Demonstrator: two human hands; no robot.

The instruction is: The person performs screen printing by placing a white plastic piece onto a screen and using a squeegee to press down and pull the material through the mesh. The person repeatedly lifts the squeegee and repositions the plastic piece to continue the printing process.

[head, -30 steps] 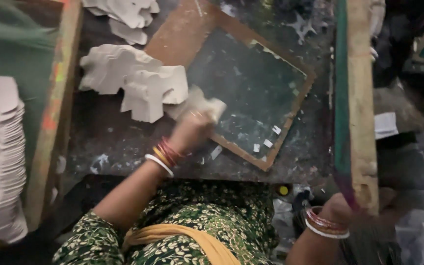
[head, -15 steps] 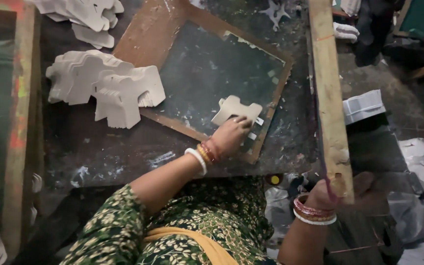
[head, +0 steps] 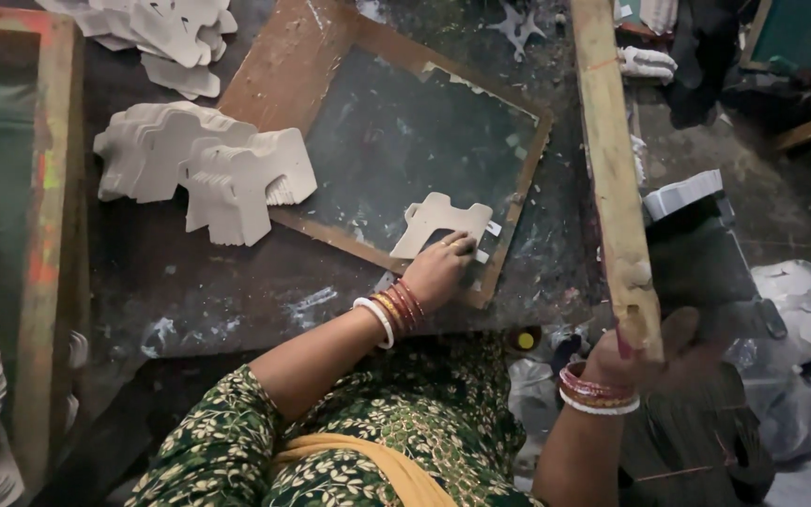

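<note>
Cream cutout lies on the framed board, left hand pressing it flat; right hand grips the raised frame; aligning step, lowering needs care.

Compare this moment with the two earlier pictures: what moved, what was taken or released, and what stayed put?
The left hand carried a white cardboard cutout from beside the stack of cutouts onto the dark pad of the wooden frame, near its lower right corner, where it now lies flat under the fingertips. The right hand kept its grip on the raised wooden bar. Stack and frame stayed in place.
</note>
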